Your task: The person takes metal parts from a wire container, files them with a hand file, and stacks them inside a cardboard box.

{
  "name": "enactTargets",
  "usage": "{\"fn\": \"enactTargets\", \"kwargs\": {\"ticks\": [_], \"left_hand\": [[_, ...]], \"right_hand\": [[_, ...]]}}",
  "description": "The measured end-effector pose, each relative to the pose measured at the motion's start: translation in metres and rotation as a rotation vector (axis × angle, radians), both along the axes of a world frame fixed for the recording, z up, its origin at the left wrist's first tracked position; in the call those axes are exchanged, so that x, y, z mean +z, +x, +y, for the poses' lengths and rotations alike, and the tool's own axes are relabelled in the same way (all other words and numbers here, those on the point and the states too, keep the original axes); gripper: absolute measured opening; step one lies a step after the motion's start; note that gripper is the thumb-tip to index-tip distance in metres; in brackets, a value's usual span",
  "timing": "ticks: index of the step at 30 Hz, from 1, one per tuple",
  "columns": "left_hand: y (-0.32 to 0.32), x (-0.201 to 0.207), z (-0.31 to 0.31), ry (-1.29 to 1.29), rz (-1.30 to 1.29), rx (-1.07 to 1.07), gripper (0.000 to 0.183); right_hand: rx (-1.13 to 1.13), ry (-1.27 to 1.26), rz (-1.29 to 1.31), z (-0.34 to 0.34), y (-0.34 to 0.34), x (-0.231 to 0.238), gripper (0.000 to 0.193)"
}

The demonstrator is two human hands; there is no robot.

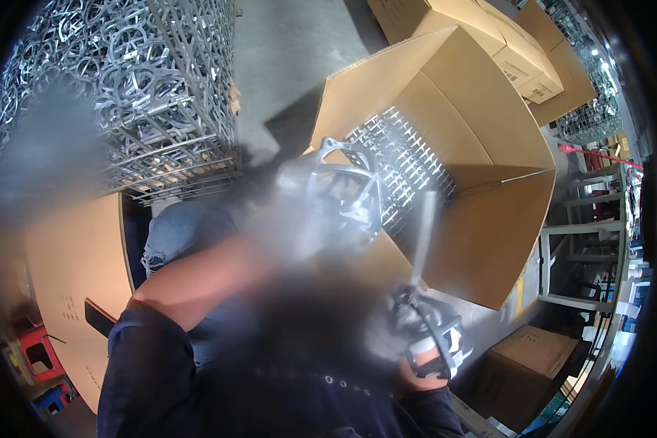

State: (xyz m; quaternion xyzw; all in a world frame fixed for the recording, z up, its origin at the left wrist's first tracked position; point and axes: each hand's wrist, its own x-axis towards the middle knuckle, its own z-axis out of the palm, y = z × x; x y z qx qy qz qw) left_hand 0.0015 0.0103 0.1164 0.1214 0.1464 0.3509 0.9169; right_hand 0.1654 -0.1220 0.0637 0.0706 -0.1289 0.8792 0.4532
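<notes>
My left hand [292, 212], in a pale glove and blurred, is closed on silvery ring-shaped metal parts [376, 191] with cross arms. It holds them at the near left side of an open cardboard box [482, 241]. Inside that box lie rows of shiny metal pieces [405, 164]. Nearer my body, my right hand [401, 321], also gloved, is closed on another ring-shaped metal frame [456, 350], which hangs by the wrist. A pale, blurred strip [425, 237] rises above this hand. Smears hide the fingers in part.
A wire cage [197, 131] heaped with metal rings stands at the left. Other cartons [504, 51] lie beyond the open box, and a brown box [529, 358] sits at the lower right beside a metal rack [584, 230]. A large cardboard panel [73, 292] is on my left.
</notes>
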Motion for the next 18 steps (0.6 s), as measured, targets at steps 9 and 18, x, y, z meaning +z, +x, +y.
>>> {"fn": "enactTargets", "kwargs": {"ticks": [9,18], "left_hand": [[-0.01,-0.034,0.007,0.084,0.068,-0.154,0.071],[-0.002,-0.015,-0.013,0.305,0.38,-0.124,0.058]], "right_hand": [[-0.247,-0.161,-0.531,-0.037,-0.028,-0.048,0.021],[-0.18,-0.198,-0.438,-0.025,-0.025,-0.029,0.021]]}}
